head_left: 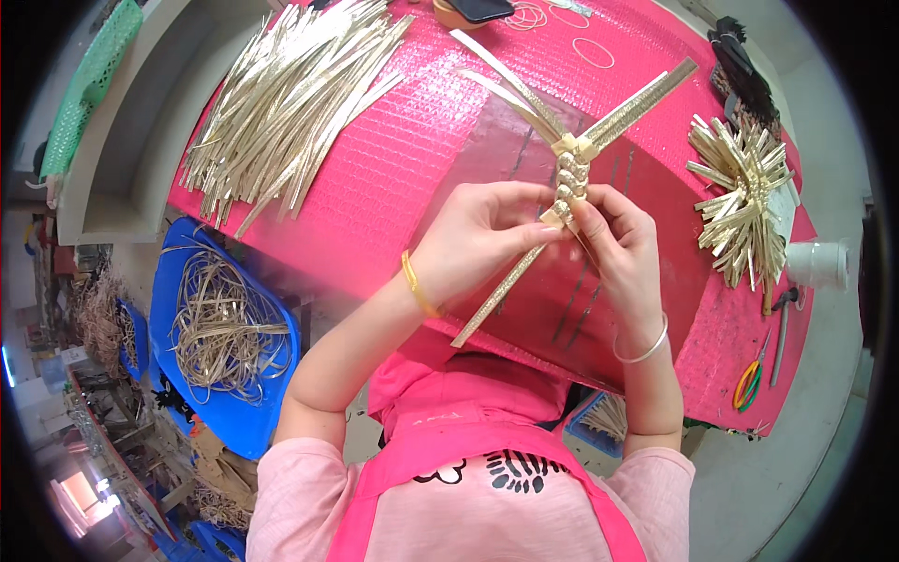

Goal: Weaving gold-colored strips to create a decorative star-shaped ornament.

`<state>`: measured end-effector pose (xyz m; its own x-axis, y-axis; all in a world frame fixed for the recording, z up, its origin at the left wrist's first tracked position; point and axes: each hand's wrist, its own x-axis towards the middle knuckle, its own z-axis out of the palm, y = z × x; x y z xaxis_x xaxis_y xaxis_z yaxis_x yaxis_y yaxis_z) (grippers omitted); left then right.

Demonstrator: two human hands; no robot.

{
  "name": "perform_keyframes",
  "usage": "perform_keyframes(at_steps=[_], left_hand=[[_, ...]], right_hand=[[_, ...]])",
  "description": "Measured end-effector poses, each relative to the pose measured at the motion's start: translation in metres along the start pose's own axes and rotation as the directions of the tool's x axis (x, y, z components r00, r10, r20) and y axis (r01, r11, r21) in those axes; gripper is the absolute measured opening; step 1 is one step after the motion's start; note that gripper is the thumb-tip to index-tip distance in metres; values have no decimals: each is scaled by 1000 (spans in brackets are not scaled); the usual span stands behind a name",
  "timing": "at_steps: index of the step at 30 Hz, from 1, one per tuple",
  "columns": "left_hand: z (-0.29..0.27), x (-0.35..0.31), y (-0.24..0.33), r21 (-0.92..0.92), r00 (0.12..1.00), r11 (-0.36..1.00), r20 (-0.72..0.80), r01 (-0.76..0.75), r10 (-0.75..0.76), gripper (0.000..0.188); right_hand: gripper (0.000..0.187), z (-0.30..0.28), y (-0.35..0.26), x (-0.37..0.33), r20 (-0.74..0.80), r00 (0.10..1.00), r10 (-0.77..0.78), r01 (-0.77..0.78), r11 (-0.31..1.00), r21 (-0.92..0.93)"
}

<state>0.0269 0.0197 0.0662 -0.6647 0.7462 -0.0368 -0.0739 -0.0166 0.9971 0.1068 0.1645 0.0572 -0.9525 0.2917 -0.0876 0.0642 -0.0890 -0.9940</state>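
Two hands work at one gold braided piece (573,178), which stands over the middle of the red mat (679,248); whether it touches the mat I cannot tell. The left hand (487,225) pinches its lower end between thumb and fingers, while the right hand (618,234) pinches from the other side, thumb against the folds. Gripping there, close together, probably keeps the folds from loosening, and leaves the long tails free: they fan out toward the mat's far side, with another slanting to its near edge.

Left of the mat, a heap of gold strips (290,112) lies roughly lengthwise, presumably so that single ones pull out easily. Right of the mat sits a bunch of gold pieces (744,201), with a white spool (819,265) just beyond and scissors (749,384) nearer the wearer, likely parked there to stay out of the way. Pale loops (594,53) rest past the mat's far edge.

For moving, the widest room is the pink stretch of tabletop (375,225) between mat and heap. The mat's near edge reaches almost to the wearer's apron (468,421), so elbows have more freedom sideways. Past the tabletop's left edge, lower than the mat, sits a blue tub (253,423).
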Motion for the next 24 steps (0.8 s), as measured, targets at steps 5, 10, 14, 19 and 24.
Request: perform_keyframes(at_steps=[5, 10, 14, 19, 24], left_hand=[[13, 9, -15, -116, 977, 974, 110, 194, -181, 19], [21, 18, -12, 39, 970, 998, 236, 49, -56, 18], [-1, 11, 1, 290, 976, 957, 217, -28, -37, 19], [-12, -1, 0, 318, 985, 945, 126, 70, -115, 17], [4, 0, -8, 496, 945, 868, 289, -9, -155, 17]], right_hand=[[15, -19, -1, -7, -74, 997, 21, -28, 995, -92], [21, -98, -41, -1, -368, 916, -161, 20, 934, -358], [30, -255, -61, 19, -272, 962, -12, -108, 900, -422], [60, -340, -21, 28, -473, 759, -447, -387, 274, -880], [83, -307, 38, 58, -635, 702, -321, -617, 169, -768]])
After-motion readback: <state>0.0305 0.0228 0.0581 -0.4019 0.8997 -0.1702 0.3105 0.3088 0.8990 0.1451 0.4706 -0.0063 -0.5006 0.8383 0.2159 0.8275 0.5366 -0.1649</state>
